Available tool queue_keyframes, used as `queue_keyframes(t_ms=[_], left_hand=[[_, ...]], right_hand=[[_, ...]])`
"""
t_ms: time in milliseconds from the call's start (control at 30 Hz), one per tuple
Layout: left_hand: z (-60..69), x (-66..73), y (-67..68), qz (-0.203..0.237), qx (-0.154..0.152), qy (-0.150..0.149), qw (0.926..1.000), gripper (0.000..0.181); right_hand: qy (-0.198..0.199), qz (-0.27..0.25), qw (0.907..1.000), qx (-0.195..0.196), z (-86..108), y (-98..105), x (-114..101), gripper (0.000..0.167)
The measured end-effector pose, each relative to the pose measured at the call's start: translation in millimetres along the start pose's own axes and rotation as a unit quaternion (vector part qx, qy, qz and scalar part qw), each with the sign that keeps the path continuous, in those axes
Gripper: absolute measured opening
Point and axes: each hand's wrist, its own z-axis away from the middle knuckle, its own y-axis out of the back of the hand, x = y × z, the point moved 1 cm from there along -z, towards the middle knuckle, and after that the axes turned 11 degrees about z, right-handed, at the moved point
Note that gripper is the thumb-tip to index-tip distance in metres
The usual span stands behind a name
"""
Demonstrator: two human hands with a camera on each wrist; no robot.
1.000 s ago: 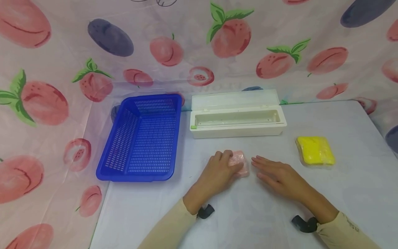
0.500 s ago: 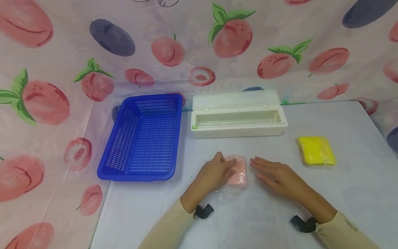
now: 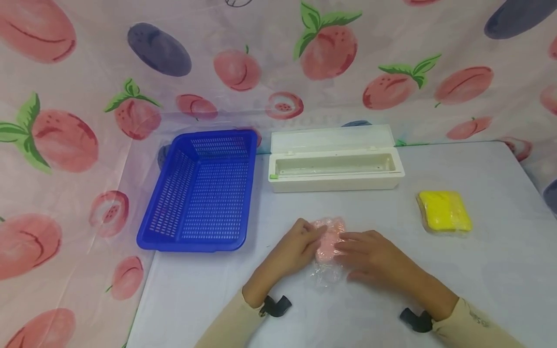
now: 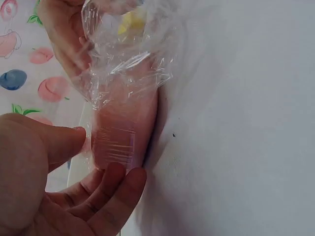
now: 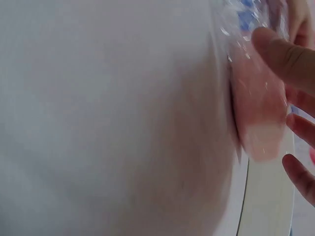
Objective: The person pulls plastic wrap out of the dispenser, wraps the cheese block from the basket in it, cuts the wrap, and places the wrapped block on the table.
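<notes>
A soft-looking pink block of modelling clay (image 3: pixel 327 248) in clear plastic wrap is at the middle front of the table. My left hand (image 3: pixel 292 247) holds its left side, thumb over the face and fingers at the edge, as the left wrist view of the clay (image 4: pixel 120 130) shows. Loose wrap (image 4: pixel 128 64) bunches at the near end. From the other side, my right hand (image 3: pixel 376 261) has its fingers spread at the clay's right edge. In the right wrist view the right thumb (image 5: pixel 283 56) lies over the wrap, with the fingers apart and not gripping.
A blue plastic basket (image 3: pixel 245 208) stands at the back left. Behind the hands is a long white box (image 3: pixel 337 184) with its lid (image 3: pixel 332 139) raised. A wrapped yellow block (image 3: pixel 445 211) lies to the right on the white-covered table (image 3: pixel 491 280).
The pink clay has been turned, so its loose wrap points toward me, and tilted up a little. My left hand shifted slightly nearer; my right hand moved left to the clay.
</notes>
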Motion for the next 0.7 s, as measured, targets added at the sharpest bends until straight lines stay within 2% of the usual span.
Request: queue_keyframes(t_ms=[67,133,267,367,500,600,700], left_hand=[[5.5,0.2,1.1,-0.011,0.004,-0.015,0.9998,0.041],[11.5,1.3,2.6,-0.042,0.007,-0.041,0.9983,0.039],[22.4,2.7,5.8,-0.104,-0.008,-0.106,0.9889,0.047],[27.5,1.7,7.0,-0.125,-0.036,-0.142,0.9814,0.059],[28.8,-0.6,4.7,-0.143,-0.055,-0.158,0.9755,0.069],[27.0,-0.3,1.1,-0.165,-0.038,-0.168,0.9712,0.059],[23.5,2.1,-2.6,-0.172,-0.003,-0.169,0.9703,0.039]], right_hand=[[0.028,0.024,0.9993,0.001,-3.8,-4,-6,0.053],[0.046,0.044,0.9980,0.001,-7.3,-7,-10,0.042],[0.049,0.049,0.9976,0.000,-11.3,-11,-13,0.018],[0.013,0.014,0.9998,-0.002,-11.2,-10,-13,0.017],[-0.076,-0.045,0.9961,-0.003,-9.1,-10,-13,0.024],[-0.127,-0.080,0.9886,0.000,-8.2,-11,-14,0.025],[-0.147,-0.100,0.9840,0.010,-8.1,-13,-14,0.025]])
